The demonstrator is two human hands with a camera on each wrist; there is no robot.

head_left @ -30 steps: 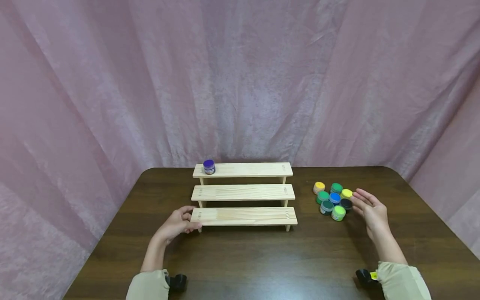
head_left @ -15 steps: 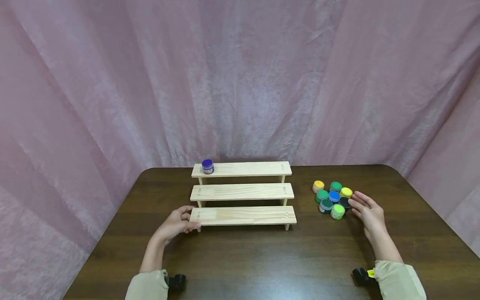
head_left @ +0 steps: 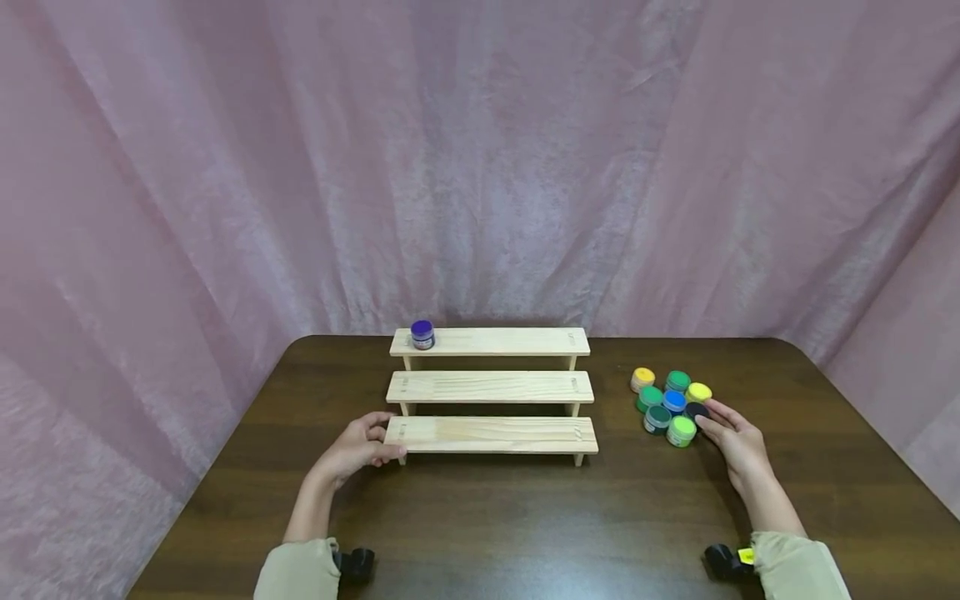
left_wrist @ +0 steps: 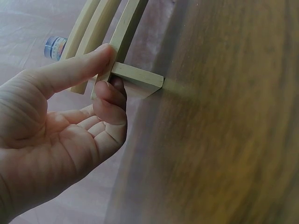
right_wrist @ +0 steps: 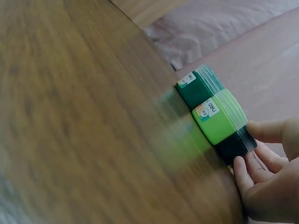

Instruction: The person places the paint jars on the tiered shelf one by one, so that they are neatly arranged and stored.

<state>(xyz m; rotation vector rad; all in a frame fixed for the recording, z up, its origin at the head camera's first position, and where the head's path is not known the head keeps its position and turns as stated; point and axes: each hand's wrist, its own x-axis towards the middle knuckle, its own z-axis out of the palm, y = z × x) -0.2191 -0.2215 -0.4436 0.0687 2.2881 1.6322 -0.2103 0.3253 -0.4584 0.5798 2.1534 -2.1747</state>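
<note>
At the left end of the lowest step of a three-tier wooden stand (head_left: 491,433), my left hand (head_left: 358,447) pinches the board between thumb and fingers. The left wrist view shows the thumb (left_wrist: 77,70) on top and curled fingers beneath, beside the stand's leg (left_wrist: 140,74). On the right, my right hand (head_left: 738,446) has thumb and fingers round a black paint jar (right_wrist: 232,149), standing in a cluster of jars. A light green jar (right_wrist: 219,117) and a dark green jar (right_wrist: 198,88) stand directly beside it. A purple-lidded jar (head_left: 422,335) sits on the top step's left end.
Around the black jar are a blue jar (head_left: 673,402), a yellow jar (head_left: 699,392), an orange-yellow jar (head_left: 642,379) and two green-lidded jars (head_left: 649,398). All stand on the brown wooden table (head_left: 480,517). A pink curtain (head_left: 480,167) hangs behind the table.
My right hand has moved slightly left and closed its thumb and fingers round the black paint jar. My left hand stays on the stand's lowest step.
</note>
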